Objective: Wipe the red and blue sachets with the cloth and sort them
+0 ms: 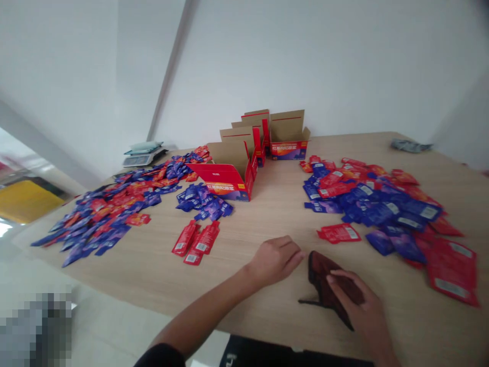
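Note:
My right hand [361, 306] grips a dark red-brown, pouch-like thing [323, 267] with black edges and a thin black strip sticking out to the left. Its exact kind is unclear. Just left of it is my left hand [275, 261], fingers curled together, with the fingertips close to the black edge; whatever they may hold is hidden. A single red sachet [339, 233] lies flat beyond my right hand. Farther left, a few red spouted sachets [197, 241] overlap on the table [237, 239].
Mixed red and blue sachets form a heap [367, 196] at right and a long heap [118, 201] at left. Blue sachets [206, 201] lie before an open red carton [229, 188]. More open cartons [289, 148] stand behind. A scale [142, 158] sits far left, a grey packet [410, 146] far right.

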A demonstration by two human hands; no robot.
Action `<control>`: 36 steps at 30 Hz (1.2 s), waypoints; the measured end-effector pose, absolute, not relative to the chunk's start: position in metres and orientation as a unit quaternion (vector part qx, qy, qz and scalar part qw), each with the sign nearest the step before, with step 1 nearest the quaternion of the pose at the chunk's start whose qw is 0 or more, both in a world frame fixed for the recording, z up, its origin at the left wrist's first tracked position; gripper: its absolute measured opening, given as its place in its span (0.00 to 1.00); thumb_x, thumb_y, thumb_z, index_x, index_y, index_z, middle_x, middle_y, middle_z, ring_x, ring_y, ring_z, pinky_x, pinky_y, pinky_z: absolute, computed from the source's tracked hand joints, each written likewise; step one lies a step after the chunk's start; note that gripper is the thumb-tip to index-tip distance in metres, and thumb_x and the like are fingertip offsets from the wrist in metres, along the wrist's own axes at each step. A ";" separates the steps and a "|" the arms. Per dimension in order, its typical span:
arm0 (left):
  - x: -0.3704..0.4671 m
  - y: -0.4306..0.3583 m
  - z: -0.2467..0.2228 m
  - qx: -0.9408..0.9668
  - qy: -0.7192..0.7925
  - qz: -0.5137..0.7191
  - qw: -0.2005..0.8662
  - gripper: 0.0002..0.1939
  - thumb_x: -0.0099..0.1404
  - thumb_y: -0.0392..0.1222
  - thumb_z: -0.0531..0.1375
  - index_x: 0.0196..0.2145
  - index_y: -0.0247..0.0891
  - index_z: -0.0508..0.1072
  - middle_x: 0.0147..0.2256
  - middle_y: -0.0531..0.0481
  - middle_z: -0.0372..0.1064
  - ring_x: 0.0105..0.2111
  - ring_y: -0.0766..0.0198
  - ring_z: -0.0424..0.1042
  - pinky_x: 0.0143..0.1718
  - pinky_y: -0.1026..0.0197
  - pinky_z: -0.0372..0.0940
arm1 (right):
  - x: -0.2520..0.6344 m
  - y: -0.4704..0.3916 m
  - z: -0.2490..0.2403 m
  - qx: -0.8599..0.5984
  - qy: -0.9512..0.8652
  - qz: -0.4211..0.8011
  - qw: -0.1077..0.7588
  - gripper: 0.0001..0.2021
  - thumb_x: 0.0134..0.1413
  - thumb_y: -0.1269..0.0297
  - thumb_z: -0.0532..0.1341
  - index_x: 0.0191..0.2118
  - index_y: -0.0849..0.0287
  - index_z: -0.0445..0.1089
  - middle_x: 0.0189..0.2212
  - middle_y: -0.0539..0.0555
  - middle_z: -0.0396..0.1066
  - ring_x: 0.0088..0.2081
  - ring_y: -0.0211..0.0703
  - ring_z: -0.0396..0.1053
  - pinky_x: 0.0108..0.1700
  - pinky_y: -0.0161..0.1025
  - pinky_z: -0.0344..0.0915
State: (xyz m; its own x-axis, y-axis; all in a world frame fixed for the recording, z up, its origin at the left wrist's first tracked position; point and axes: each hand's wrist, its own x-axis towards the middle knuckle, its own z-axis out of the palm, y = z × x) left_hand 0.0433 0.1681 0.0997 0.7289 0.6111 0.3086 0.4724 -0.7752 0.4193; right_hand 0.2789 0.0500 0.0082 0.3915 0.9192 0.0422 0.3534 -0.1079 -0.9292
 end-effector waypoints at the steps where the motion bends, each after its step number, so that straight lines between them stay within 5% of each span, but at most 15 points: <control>1: 0.068 0.169 0.094 0.920 0.289 0.212 0.156 0.16 0.80 0.48 0.51 0.40 0.43 0.74 0.36 0.44 0.74 0.38 0.59 0.76 0.42 0.58 0.71 | 0.277 0.044 0.012 -0.654 -0.496 0.319 0.474 0.20 0.55 0.42 0.68 0.41 0.53 0.78 0.42 0.54 0.79 0.46 0.52 0.77 0.50 0.42 0.72; 5: 0.151 0.185 0.063 0.921 0.302 0.188 0.157 0.13 0.79 0.44 0.50 0.40 0.44 0.73 0.36 0.43 0.74 0.38 0.58 0.76 0.41 0.57 0.71 | 0.272 0.019 0.026 -0.577 -0.582 0.369 0.438 0.11 0.63 0.52 0.63 0.40 0.53 0.78 0.38 0.55 0.78 0.42 0.48 0.76 0.47 0.41 0.71; 9: 0.222 0.204 0.039 0.927 0.299 0.172 0.149 0.08 0.75 0.41 0.56 0.46 0.42 0.75 0.44 0.40 0.74 0.47 0.53 0.75 0.50 0.52 0.70 | 0.275 0.010 0.030 -0.566 -0.592 0.369 0.440 0.06 0.59 0.60 0.64 0.39 0.53 0.77 0.35 0.52 0.77 0.39 0.46 0.74 0.44 0.40 0.69; 17: 0.265 0.232 0.023 0.898 0.403 0.152 0.088 0.28 0.72 0.57 0.62 0.63 0.41 0.69 0.60 0.33 0.64 0.60 0.40 0.64 0.58 0.40 0.63 | 0.282 0.018 0.020 -0.530 -0.596 0.350 0.491 0.09 0.46 0.68 0.65 0.37 0.52 0.77 0.33 0.49 0.77 0.36 0.44 0.74 0.40 0.37 0.68; 23: 0.241 0.252 0.032 0.914 0.390 0.071 0.090 0.22 0.71 0.55 0.65 0.56 0.39 0.75 0.51 0.36 0.74 0.53 0.47 0.73 0.54 0.51 0.67 | 0.285 0.015 0.026 -0.522 -0.587 0.380 0.488 0.10 0.47 0.70 0.65 0.37 0.52 0.77 0.34 0.49 0.78 0.38 0.44 0.75 0.42 0.38 0.67; 28: 0.233 0.236 0.039 0.909 0.395 0.039 0.130 0.17 0.78 0.49 0.55 0.51 0.33 0.75 0.44 0.31 0.77 0.46 0.46 0.79 0.48 0.49 0.70 | 0.288 0.012 0.034 -0.518 -0.573 0.408 0.487 0.08 0.52 0.69 0.66 0.39 0.51 0.77 0.36 0.49 0.77 0.41 0.44 0.74 0.44 0.39 0.66; 36: 0.166 0.229 0.046 0.813 0.480 0.113 0.311 0.16 0.80 0.43 0.48 0.54 0.33 0.70 0.39 0.38 0.78 0.40 0.52 0.80 0.41 0.56 0.71 | 0.293 0.010 0.035 -0.506 -0.567 0.434 0.485 0.05 0.55 0.67 0.67 0.39 0.52 0.78 0.37 0.50 0.77 0.42 0.46 0.74 0.46 0.41 0.65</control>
State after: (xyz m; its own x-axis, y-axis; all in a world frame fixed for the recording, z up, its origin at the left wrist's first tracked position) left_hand 0.1664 0.2293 0.0464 0.5136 0.8503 -0.1146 0.7100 -0.3462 0.6132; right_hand 0.2930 0.0096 0.0355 -0.0179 0.9936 0.1114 0.1521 0.1128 -0.9819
